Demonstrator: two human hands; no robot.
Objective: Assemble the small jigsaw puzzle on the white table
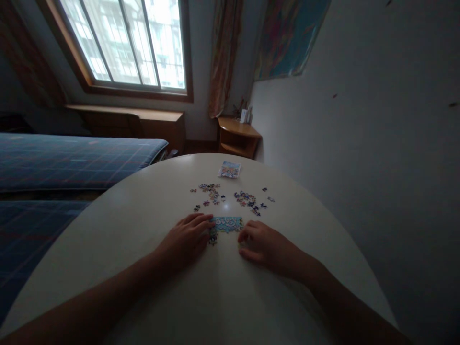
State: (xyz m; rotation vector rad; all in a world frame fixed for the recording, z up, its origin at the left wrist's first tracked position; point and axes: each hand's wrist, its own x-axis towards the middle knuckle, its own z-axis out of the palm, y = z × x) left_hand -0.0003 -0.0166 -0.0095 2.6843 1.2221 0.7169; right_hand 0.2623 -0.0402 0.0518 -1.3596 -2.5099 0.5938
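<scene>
A partly joined jigsaw puzzle (227, 224) lies on the white round table (143, 297), its top strip light blue and a darker portion reaching down at its left. My left hand (190, 237) rests flat at the puzzle's left edge, fingers stretched out and the tips touching it. At the lower right corner is my right hand (260, 243), its fingers curled in. Something small and pale shows between its thumb and fingers, too unclear to name. Loose puzzle pieces (212, 192) lie beyond the left hand, and another group of pieces (247, 199) lies beyond the right.
A small picture card (229, 169) lies near the table's far edge. A bed with a blue plaid mattress (79, 160) stands at the left, and a white wall (345, 143) runs along the right. Behind the table are a corner shelf (239, 127), a desk (161, 115) and a barred window.
</scene>
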